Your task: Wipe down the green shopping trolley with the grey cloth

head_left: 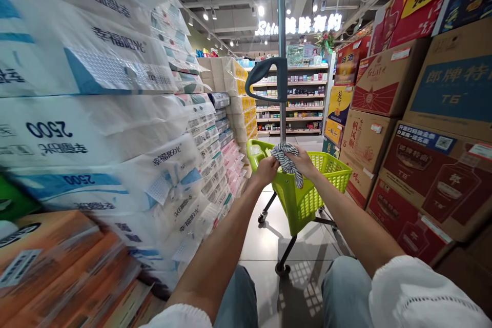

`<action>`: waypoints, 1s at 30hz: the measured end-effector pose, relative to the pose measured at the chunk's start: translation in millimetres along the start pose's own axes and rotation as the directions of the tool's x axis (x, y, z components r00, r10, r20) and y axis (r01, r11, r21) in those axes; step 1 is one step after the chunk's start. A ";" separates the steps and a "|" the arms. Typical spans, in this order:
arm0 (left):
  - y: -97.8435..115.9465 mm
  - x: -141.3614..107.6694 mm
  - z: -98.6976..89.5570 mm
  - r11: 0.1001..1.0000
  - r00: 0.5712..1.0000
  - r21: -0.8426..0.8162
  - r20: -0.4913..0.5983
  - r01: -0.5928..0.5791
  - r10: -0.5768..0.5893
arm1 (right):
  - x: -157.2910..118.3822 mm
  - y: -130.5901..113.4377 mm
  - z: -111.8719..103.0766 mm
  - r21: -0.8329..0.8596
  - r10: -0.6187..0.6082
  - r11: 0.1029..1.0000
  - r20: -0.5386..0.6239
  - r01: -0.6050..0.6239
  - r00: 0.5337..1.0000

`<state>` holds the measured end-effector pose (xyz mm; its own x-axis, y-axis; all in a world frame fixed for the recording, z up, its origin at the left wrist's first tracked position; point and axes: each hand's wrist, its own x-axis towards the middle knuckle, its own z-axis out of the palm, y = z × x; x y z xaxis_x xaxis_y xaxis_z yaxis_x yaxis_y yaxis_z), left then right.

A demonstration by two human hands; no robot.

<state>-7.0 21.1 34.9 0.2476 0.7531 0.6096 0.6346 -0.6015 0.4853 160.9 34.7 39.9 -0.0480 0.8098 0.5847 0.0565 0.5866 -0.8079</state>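
A striped black-and-white cloth [286, 156] lies bunched over the near edge of a lime-green shopping basket cart [294, 205], close to the grey pole. My right hand [303, 161] presses on the cloth from the right, its fingers closed on it. At the cloth's left side, my left hand [268, 168] has curled fingers at the basket's rim; whether it grips the cloth or the rim is hard to tell. A metal pole [283, 123] with a dark grey loop handle [267, 79] rises behind the cloth.
Stacked white tissue packs [96, 133] line the left side, with orange packs [49, 261] low in front. Printed cartons [418, 164] are piled on the right. Shelves of goods [295, 97] stand beyond the cart. The cart's wheels [282, 268] rest on the tiled floor.
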 end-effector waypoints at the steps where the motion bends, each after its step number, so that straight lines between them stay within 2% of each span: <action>1: -0.5 -1.1 0.1 1.000 1.000 -0.018 0.007 0.004 -0.004 | 3.7 -5.1 -0.4 -0.027 -0.011 1.000 -0.006 0.011 1.000; 5: -0.8 -1.1 -0.8 0.987 0.999 -0.163 0.044 0.015 -0.008 | 32.9 -33.2 1.1 -0.035 -0.143 0.990 -0.095 0.140 0.985; 8: -1.9 -0.8 -2.5 0.984 0.999 -0.176 0.036 0.014 -0.008 | 45.7 -40.7 5.5 0.011 -0.196 0.980 -0.115 0.199 0.974; 11: -4.4 -1.5 -5.4 0.987 0.999 -0.162 0.047 0.014 -0.006 | 38.1 -28.5 9.8 0.067 -0.132 0.988 -0.082 0.138 0.988; 14: -6.4 -2.1 -9.1 0.989 0.998 -0.140 0.049 0.042 -0.036 | 18.0 -5.4 11.2 0.075 -0.053 0.996 -0.038 0.056 0.998; 17: -6.7 -2.6 -11.9 0.991 0.997 -0.112 0.043 0.075 -0.071 | -4.8 18.3 9.7 0.024 -0.004 1.000 0.030 0.003 1.000; 21: -5.8 -3.1 -13.0 0.992 0.999 -0.121 0.029 0.029 -0.025 | -25.7 33.6 5.8 -0.097 0.019 0.995 0.067 -0.012 0.998; 25: -4.3 -3.3 -12.1 0.995 1.000 -0.098 0.015 0.015 -0.013 | -16.7 16.8 4.9 -0.098 0.011 0.995 0.039 -0.007 0.999; 30: -4.2 -3.4 -11.6 0.993 0.998 -0.106 0.019 0.060 -0.058 | 13.7 -4.9 12.2 -0.068 -0.105 0.993 -0.128 0.097 0.986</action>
<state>-19.0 18.0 38.1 0.2241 0.7915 0.5686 0.5670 -0.5804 0.5845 147.8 42.9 51.0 0.0745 0.7376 0.6712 0.1195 0.6616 -0.7403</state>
